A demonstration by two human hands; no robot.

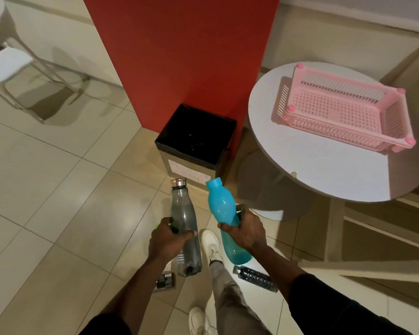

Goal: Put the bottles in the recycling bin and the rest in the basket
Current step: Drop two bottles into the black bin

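My left hand (166,240) grips a smoky grey clear bottle (183,216) with a copper cap, held upright-tilted just short of the bin. My right hand (246,232) holds a blue plastic bottle (221,206), its cap pointing toward the bin. The recycling bin (172,147), square with a black liner and a paper label, stands on the floor against the red pillar. It looks dark inside. A pink perforated basket (394,102) sits on the round white table (312,170) to the right. Something green peeks out behind my left hand.
On the floor near my feet lie a dark bottle (257,278) and a small dark flat packet (165,281). My white shoes (211,245) stand between them. A red pillar (179,56) rises behind the bin. A white chair (7,64) stands far left.
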